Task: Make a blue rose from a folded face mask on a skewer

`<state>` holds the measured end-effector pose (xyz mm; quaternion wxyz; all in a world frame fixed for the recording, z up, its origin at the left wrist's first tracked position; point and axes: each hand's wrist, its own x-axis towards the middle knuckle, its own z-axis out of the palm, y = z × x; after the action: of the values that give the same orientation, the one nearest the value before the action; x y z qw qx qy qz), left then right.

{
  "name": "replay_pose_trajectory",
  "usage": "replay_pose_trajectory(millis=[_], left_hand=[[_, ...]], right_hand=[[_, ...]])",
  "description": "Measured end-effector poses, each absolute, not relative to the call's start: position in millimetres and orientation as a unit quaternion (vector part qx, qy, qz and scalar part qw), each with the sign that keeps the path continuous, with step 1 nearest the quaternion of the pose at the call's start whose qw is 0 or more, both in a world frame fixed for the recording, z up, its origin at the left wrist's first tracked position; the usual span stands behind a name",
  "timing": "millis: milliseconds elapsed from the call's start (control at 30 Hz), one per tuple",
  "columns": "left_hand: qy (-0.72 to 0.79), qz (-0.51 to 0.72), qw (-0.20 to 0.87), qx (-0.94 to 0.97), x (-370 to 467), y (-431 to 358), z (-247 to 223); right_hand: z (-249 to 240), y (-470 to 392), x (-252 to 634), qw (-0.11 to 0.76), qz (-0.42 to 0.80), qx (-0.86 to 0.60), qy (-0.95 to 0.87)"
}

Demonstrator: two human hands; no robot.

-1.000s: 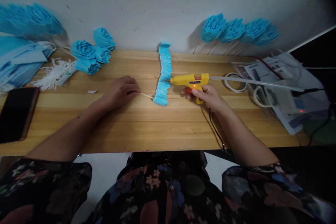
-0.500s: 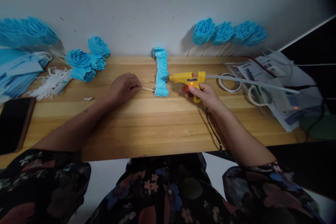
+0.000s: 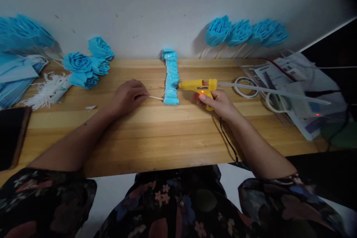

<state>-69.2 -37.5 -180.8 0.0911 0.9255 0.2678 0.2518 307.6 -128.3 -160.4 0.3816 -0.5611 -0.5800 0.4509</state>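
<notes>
1. Closest to me on the feed, nearer the body than any fingers, are the person's dark floral sleeves.
2. Beyond them lies the wooden tabletop; a smartphone rests well to the left of the left fingers and nearer the body.
3. I see the left hand low over the wood, thumb and fingers pinching a thin pale stick.
4. The right hand has its fingers wrapped round the grip of a yellow hot glue gun, its light glowing; I cannot tell whether the trigger is squeezed.
5. Between both sets of fingers lies a ruffled blue strip, running away from me. The stick meets its near end; the nozzle points at its right edge, and I cannot tell if they touch.
6. Right of the right fingers sits a tape roll.
7. Farther than the left fingers, leftward, are white strings and blue fabric roses.
8. Farther than the right fingers, more stemmed roses lean on the wall.
</notes>
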Motion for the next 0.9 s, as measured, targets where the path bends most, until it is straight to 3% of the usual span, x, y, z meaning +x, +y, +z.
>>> replay_pose_trajectory(millis=[900], left_hand=[[0.284, 0.234, 0.150, 0.918, -69.8, -31.9, -179.9]], right_hand=[[-152.2, -122.3, 304.5, 0.359, 0.440, -0.555, -0.608]])
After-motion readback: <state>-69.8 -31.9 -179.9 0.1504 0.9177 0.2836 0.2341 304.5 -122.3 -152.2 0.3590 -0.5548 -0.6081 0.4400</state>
